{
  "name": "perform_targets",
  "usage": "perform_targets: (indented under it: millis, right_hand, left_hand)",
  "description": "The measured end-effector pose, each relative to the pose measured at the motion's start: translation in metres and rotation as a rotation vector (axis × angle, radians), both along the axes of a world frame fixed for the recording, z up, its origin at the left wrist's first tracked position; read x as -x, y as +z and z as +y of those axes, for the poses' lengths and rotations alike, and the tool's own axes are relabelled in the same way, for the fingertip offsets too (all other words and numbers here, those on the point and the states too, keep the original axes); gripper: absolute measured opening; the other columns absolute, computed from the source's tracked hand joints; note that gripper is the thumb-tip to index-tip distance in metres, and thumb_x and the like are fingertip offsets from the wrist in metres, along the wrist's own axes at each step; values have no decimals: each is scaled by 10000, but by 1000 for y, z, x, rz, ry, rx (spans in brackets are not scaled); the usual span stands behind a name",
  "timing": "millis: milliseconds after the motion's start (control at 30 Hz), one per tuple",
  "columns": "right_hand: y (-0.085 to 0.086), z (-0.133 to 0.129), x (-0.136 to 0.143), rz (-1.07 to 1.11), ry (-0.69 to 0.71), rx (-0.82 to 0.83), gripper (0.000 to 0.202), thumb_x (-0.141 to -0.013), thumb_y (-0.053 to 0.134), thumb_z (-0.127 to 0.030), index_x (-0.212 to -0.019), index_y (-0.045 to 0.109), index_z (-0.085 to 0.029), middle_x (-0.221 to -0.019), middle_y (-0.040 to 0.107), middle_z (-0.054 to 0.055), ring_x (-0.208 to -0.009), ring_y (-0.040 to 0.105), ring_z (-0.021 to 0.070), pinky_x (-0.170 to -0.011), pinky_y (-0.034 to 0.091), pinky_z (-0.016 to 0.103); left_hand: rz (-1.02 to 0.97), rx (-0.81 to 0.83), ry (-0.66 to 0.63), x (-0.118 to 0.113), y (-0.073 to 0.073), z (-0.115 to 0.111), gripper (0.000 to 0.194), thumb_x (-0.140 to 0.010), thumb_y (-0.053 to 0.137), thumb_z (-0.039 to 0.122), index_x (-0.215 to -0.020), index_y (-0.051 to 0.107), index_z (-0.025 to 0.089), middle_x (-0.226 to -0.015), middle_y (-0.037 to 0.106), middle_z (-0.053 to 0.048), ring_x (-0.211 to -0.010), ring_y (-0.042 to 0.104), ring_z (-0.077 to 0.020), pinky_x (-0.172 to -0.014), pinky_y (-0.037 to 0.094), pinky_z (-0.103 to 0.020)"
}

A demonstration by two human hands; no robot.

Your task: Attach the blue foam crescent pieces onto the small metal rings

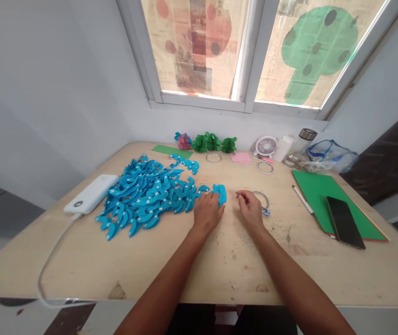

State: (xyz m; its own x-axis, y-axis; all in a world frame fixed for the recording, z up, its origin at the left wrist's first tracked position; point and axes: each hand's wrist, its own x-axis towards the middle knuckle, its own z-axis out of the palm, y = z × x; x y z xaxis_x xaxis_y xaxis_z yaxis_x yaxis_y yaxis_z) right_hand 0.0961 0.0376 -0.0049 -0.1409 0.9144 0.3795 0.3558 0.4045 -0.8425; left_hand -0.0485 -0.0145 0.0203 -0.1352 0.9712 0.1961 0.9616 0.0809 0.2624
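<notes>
My left hand (207, 212) rests on the table at the right end of a heap of blue curved paper pieces (146, 188) with small white squares on them. Its bent fingers hold a blue paper piece (221, 191), which shows just beyond the fingertips. To the right, apart from the paper, my right hand (250, 208) has thumb and fingertips pinched together; anything between them is too small to make out. Partly hidden behind that hand lie a ring-shaped roll (264, 197) and the light blue handle of a small tool (266, 211).
A white power bank (92, 193) with a cable lies left. Along the back stand green paper shapes (213, 142), a small fan (266, 146) and a bottle (300, 146). Right are green sheets (314, 186), a pen (302, 199) and a phone (344, 221).
</notes>
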Motion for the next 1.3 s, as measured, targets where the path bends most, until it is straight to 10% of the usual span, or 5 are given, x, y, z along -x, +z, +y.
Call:
perform_targets:
  millis: [333,667,1000,1300]
  right_hand:
    - [-6,2,1,-86,14,-94,212,-792,453,-199,-869,649,-179,-862,676,67,-766,605,178,-676,465,284]
    - [-11,3,2,-112,21,-130,218,-796,448,-176,-893,643,-182,-880,671,63,-787,600,172,-712,460,286]
    - [-8,-1,5,-40,-21,-45,215,-832,468,-276,-959,615,-183,-865,662,54,-770,593,167,-714,459,278]
    - [-2,-3,7,28,-4,77,148,-795,499,-254,-866,614,-195,-752,665,21,-688,594,153,-668,458,260]
  left_hand:
    - [9,144,82,-1,-11,21,200,-778,502,248,-924,607,160,-979,637,-130,-998,543,-295,-746,401,-360]
    - [-107,-83,102,-8,-20,17,123,-742,491,143,-784,600,180,-809,639,-91,-883,565,-255,-725,394,-331]
    - [-1352,-156,34,-12,-13,30,211,-613,662,312,-719,563,159,-604,604,12,-549,570,-124,-550,439,-235]
    - [-1503,-174,-9,-15,-33,28,291,-576,722,320,-782,608,149,-654,637,-3,-599,597,-126,-588,480,-235]
